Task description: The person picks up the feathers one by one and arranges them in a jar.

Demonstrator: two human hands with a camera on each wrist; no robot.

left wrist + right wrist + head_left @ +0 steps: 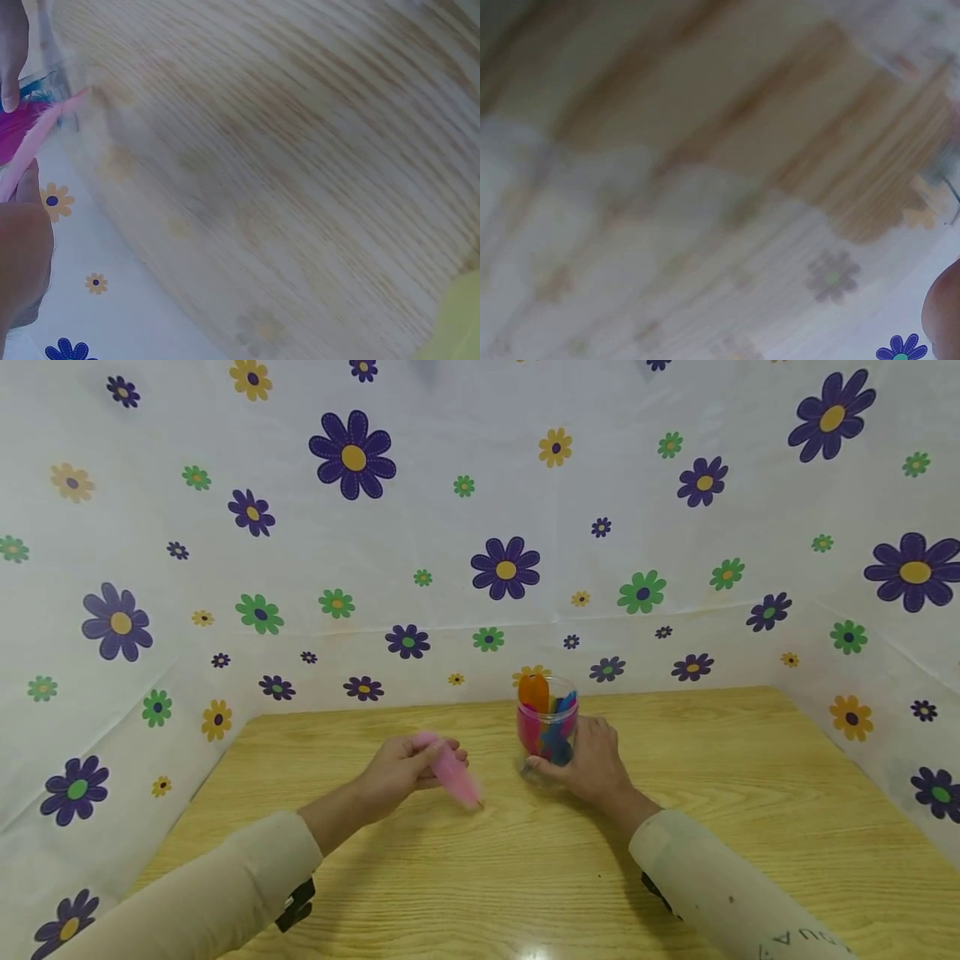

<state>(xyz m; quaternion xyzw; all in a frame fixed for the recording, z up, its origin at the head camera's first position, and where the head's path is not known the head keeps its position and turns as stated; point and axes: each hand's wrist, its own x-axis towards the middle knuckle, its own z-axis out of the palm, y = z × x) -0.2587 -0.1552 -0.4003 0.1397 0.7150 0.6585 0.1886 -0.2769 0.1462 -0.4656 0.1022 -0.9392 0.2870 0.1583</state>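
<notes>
My left hand pinches a pink feather between thumb and fingers, its quill tip pointing down and to the right above the table. Just right of it, my right hand grips a clear jar, thumb across the front and fingers round the far side. Inside the jar stand several feathers: an orange feather rising above the others, with magenta and blue ones beside it. In the left wrist view the pink feather overlaps the jar. The right wrist view catches only part of a hand at its edge.
A wood-grain table lies beneath both hands. White cloth printed with purple, green and yellow flowers walls in the back and both sides. Dark straps show under the sleeves.
</notes>
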